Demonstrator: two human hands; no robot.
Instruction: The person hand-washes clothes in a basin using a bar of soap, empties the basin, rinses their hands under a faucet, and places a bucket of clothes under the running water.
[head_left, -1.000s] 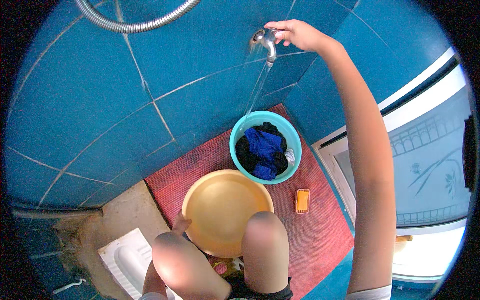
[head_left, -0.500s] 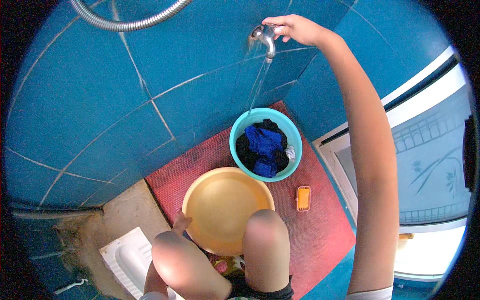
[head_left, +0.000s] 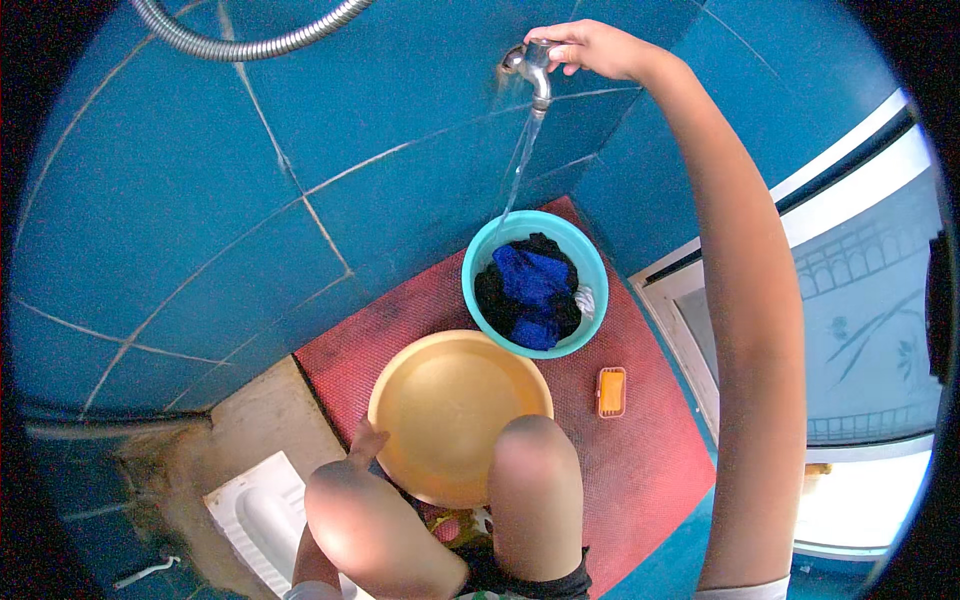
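My right hand (head_left: 592,50) reaches up to a metal tap (head_left: 538,72) on the blue wall, its fingers closed on the top of the tap. Water streams from the spout into a turquoise basin (head_left: 598,300), which holds dark clothes and a bright blue cloth (head_left: 532,275). A bit of white cloth (head_left: 585,301) shows at the basin's right side. At the left rim of a wide yellow basin (head_left: 455,425), my left hand (head_left: 368,442) grips the edge, partly hidden by my knee. The yellow basin's inside looks smooth, with no clothes in it.
Both basins stand on a red textured mat (head_left: 640,480). An orange soap bar (head_left: 612,391) sits in a small pink dish to the right. A white squat toilet (head_left: 262,515) lies at left, a white-framed door (head_left: 690,330) at right. A metal shower hose (head_left: 260,48) hangs above.
The water stream from the tap has become thicker. My right hand stays on the tap and my left at the yellow basin's rim. The view has shifted slightly.
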